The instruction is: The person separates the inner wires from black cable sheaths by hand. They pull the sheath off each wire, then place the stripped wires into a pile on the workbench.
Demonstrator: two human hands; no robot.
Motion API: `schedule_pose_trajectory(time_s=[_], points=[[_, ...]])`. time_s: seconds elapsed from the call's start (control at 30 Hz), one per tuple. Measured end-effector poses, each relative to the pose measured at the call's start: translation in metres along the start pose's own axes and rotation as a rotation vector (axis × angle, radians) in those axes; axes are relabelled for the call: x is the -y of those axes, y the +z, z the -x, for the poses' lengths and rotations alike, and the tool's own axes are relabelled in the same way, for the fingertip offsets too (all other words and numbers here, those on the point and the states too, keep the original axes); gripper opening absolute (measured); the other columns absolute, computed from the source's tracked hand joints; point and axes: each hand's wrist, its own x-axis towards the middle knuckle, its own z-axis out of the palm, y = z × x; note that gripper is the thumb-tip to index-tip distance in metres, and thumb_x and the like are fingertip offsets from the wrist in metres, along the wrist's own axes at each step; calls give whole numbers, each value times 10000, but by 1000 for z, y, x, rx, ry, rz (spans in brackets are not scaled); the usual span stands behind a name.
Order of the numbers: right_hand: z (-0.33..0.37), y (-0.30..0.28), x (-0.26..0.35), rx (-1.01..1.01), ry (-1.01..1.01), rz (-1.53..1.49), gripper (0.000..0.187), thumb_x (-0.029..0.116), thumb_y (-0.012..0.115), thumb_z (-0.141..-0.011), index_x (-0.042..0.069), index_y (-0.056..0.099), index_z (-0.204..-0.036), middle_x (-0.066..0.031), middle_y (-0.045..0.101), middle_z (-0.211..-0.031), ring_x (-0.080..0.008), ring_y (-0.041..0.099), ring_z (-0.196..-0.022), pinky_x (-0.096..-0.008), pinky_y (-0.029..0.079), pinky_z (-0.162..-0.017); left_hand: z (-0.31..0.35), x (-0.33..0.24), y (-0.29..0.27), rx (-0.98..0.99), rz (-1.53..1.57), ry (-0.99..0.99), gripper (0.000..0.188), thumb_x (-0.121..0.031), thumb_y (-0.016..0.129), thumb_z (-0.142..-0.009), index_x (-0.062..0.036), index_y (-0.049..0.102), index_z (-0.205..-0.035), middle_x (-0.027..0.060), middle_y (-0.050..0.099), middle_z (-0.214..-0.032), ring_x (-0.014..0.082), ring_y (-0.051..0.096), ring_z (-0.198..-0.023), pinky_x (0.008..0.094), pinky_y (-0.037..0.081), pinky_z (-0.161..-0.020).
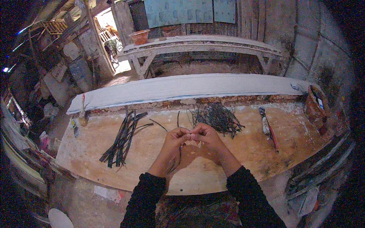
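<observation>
My left hand and my right hand meet fingertip to fingertip over the middle of the wooden tabletop, both closed in a pinch. A thin black strip shows above my left hand, and a dark strand hangs below it. The fingers hide what lies between the two pinches. To the left lies a bundle of flat black strips, with a loose strip between it and my left hand. A tangled heap of thin black strands sits just beyond my right hand.
A paint-smeared brush-like tool with a red handle lies at the right. Behind it stands a brown container. A long whitish board spans the far edge; a red-tipped tool stands at the left. A bench stands farther back.
</observation>
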Motion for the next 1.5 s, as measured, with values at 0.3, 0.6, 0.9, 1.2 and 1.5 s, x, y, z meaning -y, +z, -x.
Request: schedule_pose_trajectory(time_s=[0.3, 0.6, 0.9, 1.2, 1.5], points=[[-5, 1, -8, -46, 12, -299, 195, 44, 631, -769, 103, 459, -836, 8, 497, -715, -64, 494, -613, -190, 415, -534, -7, 14, 1, 138, 322, 45, 89, -131, 590, -845, -113, 511, -880, 17, 631, -843, 169, 635, -728, 267, 479, -610], [-2, 0, -2, 42, 22, -511, 216, 30, 600, -780, 119, 412, -838, 27, 480, -739, -54, 486, -624, -179, 422, -556, -5, 16, 2, 131, 369, -23, 127, -184, 584, -869, -106, 497, -917, 51, 634, -915, 195, 659, -760, 253, 496, -560], [-5, 5, -17, -97, 25, -262, 175, 97, 634, -805, 124, 463, -832, 24, 533, -790, -72, 509, -699, -202, 425, -635, 2, 1, 9, -21, 9, 51, 190, -41, 622, -793, -18, 597, -979, 67, 642, -841, 129, 614, -756, 230, 451, -640], [-6, 10, -25, -153, -6, -129, 152, 160, 604, -849, 98, 466, -858, -10, 515, -804, -99, 514, -693, -235, 433, -557, -6, 7, -4, -14, -188, 160, 92, -6, 571, -798, -54, 602, -870, 13, 605, -845, 112, 590, -769, 245, 438, -649], [-7, 17, -30, -110, 69, -30, 195, 57, 564, -826, 129, 386, -793, 25, 438, -740, -61, 460, -686, -202, 374, -574, -1, 7, -10, 5, 76, 74, 78, 15, 572, -782, -51, 582, -821, -3, 552, -792, 99, 532, -742, 228, 417, -674]])
